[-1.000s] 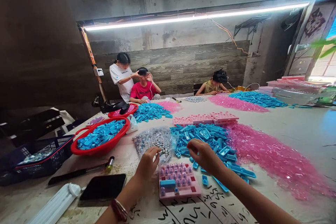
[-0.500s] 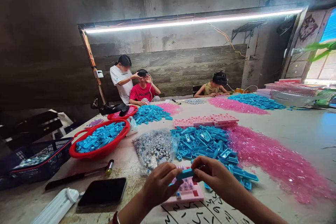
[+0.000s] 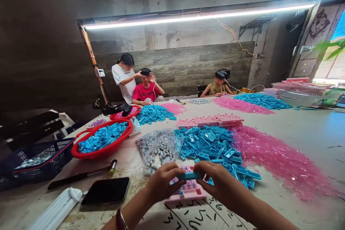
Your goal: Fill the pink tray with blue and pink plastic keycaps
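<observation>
- Head view, grip: the left hand [image 3: 163, 183] and the right hand [image 3: 215, 179] are jointly grasping a blue plastic casing [image 3: 190, 176], one at each end, thumbs and fingers closing on it.
- Head view, position: the casing is spanning the gap between the hands, roughly level, above the pink compartmented tray [image 3: 185, 198]; whether it is touching the tray, one cannot tell.
- Head view, change: one second ago the hands are standing apart, the left by the clear bag of small parts [image 3: 161, 151], the right over the heap of blue casings [image 3: 207, 142]; now they are meeting on a single piece.
- Head view, meaning: the work is seemingly passing from reaching to two-handed handling of that casing.
- Head view, detail: a whitish sliver [image 3: 205, 177] is showing at the right fingers; its nature is remaining unclear.
- Head view, surroundings: a heap of pink translucent pieces [image 3: 275, 161] is spreading rightward beyond the right hand.
</observation>
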`<act>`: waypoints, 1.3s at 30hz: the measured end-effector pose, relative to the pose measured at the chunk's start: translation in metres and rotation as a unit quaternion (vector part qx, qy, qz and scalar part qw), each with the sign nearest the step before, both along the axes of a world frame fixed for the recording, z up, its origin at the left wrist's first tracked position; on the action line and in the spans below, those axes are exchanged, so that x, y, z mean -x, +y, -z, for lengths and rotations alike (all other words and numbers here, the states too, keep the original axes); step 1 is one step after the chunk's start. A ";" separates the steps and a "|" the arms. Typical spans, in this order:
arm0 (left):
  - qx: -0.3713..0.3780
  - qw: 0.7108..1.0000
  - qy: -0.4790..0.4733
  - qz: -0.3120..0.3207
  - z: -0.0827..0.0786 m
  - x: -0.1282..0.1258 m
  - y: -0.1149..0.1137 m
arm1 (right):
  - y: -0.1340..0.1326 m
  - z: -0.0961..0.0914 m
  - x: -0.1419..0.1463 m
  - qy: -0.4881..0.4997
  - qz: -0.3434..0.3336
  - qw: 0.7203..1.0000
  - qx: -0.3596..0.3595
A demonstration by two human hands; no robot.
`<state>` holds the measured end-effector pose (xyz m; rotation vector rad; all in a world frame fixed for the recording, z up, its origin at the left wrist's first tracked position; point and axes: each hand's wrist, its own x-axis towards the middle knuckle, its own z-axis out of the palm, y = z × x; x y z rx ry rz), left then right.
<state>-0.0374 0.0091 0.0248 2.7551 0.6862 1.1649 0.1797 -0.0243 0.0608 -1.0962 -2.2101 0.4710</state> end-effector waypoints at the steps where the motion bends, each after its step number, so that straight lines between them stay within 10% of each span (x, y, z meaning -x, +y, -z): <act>1: 0.026 1.000 0.006 0.003 -0.001 0.000 0.000 | 0.000 0.001 0.000 -0.019 0.008 1.000 -0.008; 16: 0.141 0.969 0.203 -0.005 -0.016 0.007 -0.002 | 0.010 0.036 0.009 -0.093 -0.044 0.995 -0.017; 39: 0.234 0.950 0.204 -0.017 -0.017 0.004 -0.004 | 0.010 0.026 0.021 -0.149 -0.085 0.985 -0.029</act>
